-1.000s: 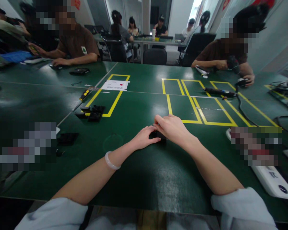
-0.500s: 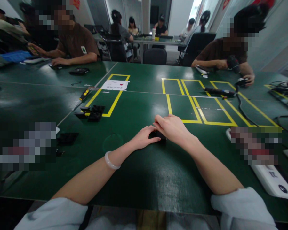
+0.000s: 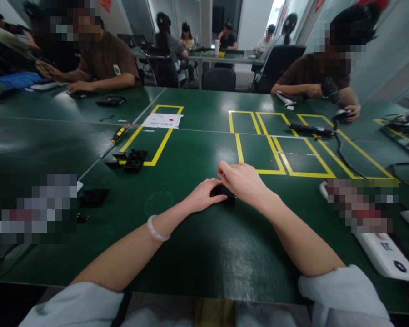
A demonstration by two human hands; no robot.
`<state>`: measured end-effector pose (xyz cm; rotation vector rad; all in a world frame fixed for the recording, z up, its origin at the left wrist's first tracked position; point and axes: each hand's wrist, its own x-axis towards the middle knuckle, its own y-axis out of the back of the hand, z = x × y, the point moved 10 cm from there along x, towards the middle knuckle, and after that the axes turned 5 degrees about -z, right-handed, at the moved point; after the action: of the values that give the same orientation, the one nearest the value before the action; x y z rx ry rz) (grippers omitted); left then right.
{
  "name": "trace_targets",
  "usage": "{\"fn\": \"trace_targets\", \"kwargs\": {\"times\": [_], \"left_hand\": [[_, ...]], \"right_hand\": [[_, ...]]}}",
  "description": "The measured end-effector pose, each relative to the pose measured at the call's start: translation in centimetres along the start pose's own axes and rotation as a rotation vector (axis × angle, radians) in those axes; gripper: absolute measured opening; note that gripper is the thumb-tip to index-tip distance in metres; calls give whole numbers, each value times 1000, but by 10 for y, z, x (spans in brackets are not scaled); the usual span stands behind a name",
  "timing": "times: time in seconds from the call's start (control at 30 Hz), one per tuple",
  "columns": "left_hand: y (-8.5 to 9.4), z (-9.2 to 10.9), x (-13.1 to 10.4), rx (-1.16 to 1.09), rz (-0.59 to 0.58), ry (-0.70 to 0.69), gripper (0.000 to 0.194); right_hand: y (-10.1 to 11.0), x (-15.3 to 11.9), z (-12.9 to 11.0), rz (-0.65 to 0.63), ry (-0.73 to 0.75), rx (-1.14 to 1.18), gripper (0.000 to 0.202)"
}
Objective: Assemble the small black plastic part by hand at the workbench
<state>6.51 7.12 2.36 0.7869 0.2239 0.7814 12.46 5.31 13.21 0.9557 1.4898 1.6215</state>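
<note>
Between my hands, a small black part rests on the green table. My left hand grips it from the left, thumb on the near side and fingers on the far side. Over its right end is my right hand, fingers curled in a pinch; whatever sits in the pinch is hidden behind the hand. Much of the black part is covered, so its exact kind does not show.
Left of my hands lie several black parts, a flat black piece and a yellow-black screwdriver. A paper sheet lies in a yellow tape outline. At right are a white device and a black electric screwdriver. Co-workers sit across.
My right hand's raised finger has shifted up very slightly. My left hand stays on the black part, and the camera view has moved a little.
</note>
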Motion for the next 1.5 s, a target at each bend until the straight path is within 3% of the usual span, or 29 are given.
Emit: {"fn": "trace_targets", "kwargs": {"times": [1.5], "left_hand": [[1, -1, -1, 10, 14, 0, 41]], "right_hand": [[4, -3, -6, 12, 39, 32, 22]]}}
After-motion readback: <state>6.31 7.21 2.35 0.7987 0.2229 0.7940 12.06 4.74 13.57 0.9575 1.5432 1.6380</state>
